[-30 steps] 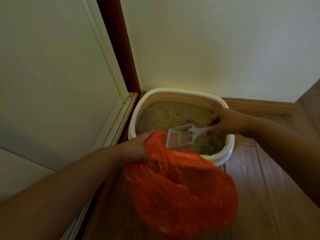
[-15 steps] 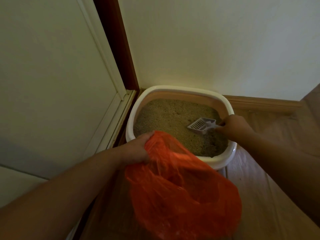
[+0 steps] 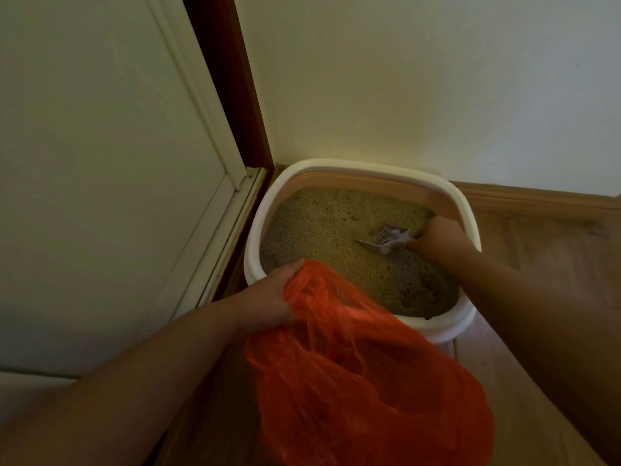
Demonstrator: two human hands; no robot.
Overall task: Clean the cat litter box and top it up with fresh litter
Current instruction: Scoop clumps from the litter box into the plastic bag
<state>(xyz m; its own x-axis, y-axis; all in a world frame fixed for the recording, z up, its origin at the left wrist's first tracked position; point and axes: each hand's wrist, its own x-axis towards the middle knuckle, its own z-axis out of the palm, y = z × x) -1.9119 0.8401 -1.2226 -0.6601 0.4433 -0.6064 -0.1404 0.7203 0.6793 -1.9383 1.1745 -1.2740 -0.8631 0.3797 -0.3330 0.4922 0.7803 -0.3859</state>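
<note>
The right hand (image 3: 435, 238) had its fingers curled round the handle of the grey scoop (image 3: 384, 238), its slotted blade just beyond them, dipping into the litter (image 3: 329, 230) of the litter box (image 3: 258, 227). The left hand's (image 3: 268, 297) fingers bunched and gripped the orange bag's (image 3: 363, 381) rim, bag hanging below them over the floor (image 3: 524, 381).

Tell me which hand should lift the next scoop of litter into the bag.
Right. The right hand already grips the scoop, whose tip sits in the litter inside the box. The left hand is busy holding the bag open beside the box.
</note>
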